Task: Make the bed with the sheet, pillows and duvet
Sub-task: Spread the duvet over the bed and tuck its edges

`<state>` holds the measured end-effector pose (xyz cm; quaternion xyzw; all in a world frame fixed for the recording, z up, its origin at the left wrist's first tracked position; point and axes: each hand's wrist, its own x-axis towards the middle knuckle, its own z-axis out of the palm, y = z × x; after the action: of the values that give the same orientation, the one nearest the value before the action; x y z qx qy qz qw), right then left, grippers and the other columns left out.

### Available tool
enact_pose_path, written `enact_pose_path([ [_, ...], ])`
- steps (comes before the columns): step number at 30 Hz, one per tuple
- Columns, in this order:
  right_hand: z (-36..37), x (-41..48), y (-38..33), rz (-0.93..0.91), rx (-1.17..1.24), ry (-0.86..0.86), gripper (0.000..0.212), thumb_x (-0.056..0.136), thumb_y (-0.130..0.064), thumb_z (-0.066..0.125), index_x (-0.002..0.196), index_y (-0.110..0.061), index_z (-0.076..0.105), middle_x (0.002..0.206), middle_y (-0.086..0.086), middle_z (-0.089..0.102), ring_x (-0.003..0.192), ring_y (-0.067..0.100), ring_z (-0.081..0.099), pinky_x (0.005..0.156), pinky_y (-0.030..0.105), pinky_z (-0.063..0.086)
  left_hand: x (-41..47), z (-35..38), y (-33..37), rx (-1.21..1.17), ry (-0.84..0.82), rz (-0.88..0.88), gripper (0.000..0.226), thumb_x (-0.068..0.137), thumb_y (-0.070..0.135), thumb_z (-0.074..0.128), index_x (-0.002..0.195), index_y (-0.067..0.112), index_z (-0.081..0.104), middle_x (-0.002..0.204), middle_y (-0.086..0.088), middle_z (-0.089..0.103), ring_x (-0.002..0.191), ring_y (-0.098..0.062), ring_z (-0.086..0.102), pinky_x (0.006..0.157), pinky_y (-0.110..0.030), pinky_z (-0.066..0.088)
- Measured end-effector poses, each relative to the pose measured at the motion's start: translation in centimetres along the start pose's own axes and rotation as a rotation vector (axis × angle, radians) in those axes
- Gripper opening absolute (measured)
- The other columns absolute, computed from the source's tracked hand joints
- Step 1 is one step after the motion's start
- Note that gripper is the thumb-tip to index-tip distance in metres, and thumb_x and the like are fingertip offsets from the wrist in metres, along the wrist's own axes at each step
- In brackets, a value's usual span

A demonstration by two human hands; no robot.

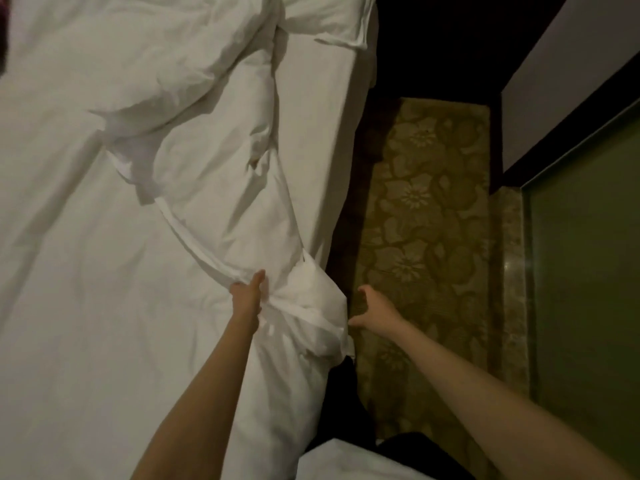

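**Hand state**
- Left hand point(246, 299): the fingers are curled into a gathered fold of the duvet point(214, 174), with the thumb lying along the cloth. This is a full clench on the hem.
- Right hand point(374, 308): the fingers are spread and relaxed and grasp nothing. The hand hovers over the carpet point(429, 209) beside the bed, its thumb just beside the drooping duvet corner. Contact with the cloth cannot be confirmed.

**Location of parts**
- The duvet is bunched in a ridge running from the left hand toward the head of the bed. Its near corner hangs over the mattress edge.
- The sheet point(311, 109) lies flat and exposed along that edge, beyond the ridge.
- 1 pillow point(322, 19) lies at the head corner.

**Step in hand (judged)**
The duvet is being spread across the uncovered side.

**Procedure**
1. Close the right hand on the hanging corner, well apart from the left hand, so the hem is held at 2 points.
2. Draw the hem taut between the hands before lifting. A slack hem is likely to drag the ridge along rather than open it.
3. Lift, then pull toward the bedside until the ridge flattens and the sheet strip is covered.
4. Lower the hem parallel to the mattress edge, keeping the corner off the carpet.
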<state>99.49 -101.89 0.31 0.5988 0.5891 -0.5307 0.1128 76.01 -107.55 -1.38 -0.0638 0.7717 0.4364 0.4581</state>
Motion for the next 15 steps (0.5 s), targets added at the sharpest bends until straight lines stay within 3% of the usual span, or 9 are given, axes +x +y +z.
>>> enact_pose_path([
  [5,1.9,5.6,-5.0,-0.085,-0.276,-0.154,0.111,0.075,-0.031,0.077,0.152,-0.028,-0.003,0.159,0.0,0.006,0.143,0.032,0.012,0.115,0.05,0.021,5.1,0.8,2.8,-0.064,0.113,0.14,0.075,0.083,0.019,0.072,0.142,0.005,0.029,0.137,-0.009,0.047,0.121,-0.025,0.051,0.1,-0.036,0.044],
  [9,3.9,8.7,-9.4,-0.196,-0.345,-0.226,0.125,0.071,-0.043,0.078,0.15,-0.026,-0.018,0.16,0.001,-0.005,0.146,0.031,0.004,0.114,0.055,0.015,7.5,1.6,3.8,0.041,0.068,0.16,0.045,0.081,0.01,0.069,0.122,0.0,0.052,0.115,-0.013,0.062,0.104,-0.027,0.061,0.087,-0.036,0.052],
  [11,4.9,9.4,-10.5,-0.23,-0.356,-0.196,0.121,0.076,-0.041,0.075,0.149,-0.024,-0.021,0.159,0.008,0.005,0.144,0.032,0.016,0.112,0.051,0.023,7.4,2.3,4.6,0.203,0.014,0.193,0.01,0.084,0.01,0.059,0.09,0.003,0.06,0.088,-0.012,0.063,0.085,-0.026,0.061,0.069,-0.032,0.049],
  [13,5.4,9.2,-10.9,-0.271,-0.345,-0.092,0.1,0.087,-0.029,0.064,0.151,-0.02,-0.012,0.151,0.015,0.03,0.131,0.033,0.04,0.103,0.043,0.037,6.4,3.6,6.0,0.322,-0.036,0.286,0.024,0.087,0.01,0.05,0.064,0.012,0.046,0.065,-0.004,0.051,0.066,-0.02,0.05,0.06,-0.029,0.039],
  [15,4.4,8.7,-11.2,-0.282,-0.294,0.026,0.071,0.093,-0.02,0.053,0.151,-0.015,0.011,0.136,0.015,0.048,0.117,0.034,0.051,0.092,0.04,0.044,4.8,5.3,7.8,0.404,-0.087,0.389,0.026,0.09,0.009,0.047,0.064,0.013,0.042,0.063,-0.001,0.047,0.06,-0.013,0.045,0.057,-0.027,0.038],
])
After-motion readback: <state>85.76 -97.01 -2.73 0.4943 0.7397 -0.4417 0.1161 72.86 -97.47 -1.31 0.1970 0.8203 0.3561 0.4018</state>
